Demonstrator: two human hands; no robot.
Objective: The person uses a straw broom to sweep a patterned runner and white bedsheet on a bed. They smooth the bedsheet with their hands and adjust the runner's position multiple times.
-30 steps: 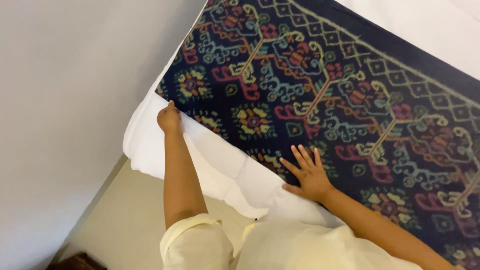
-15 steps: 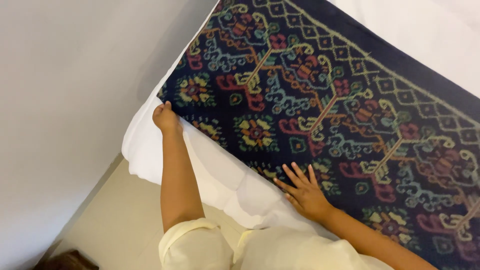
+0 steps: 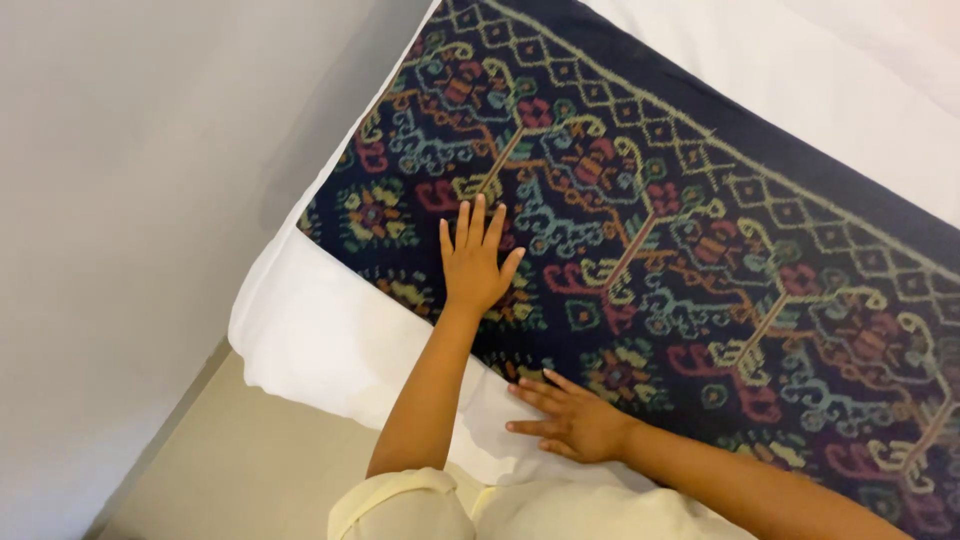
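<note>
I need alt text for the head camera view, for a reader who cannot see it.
Two bare hands lie flat on a dark patterned cloth spread across a white bed: the left hand with fingers spread, the right hand near the cloth's edge. A grey wall and beige floor are on the left.

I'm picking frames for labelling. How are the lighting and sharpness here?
Head view: soft, even indoor light, no glare; a faint shadow falls on the wall beside the bed. The patterned cloth and both hands, left hand and right hand, look sharp, with no motion blur.
</note>
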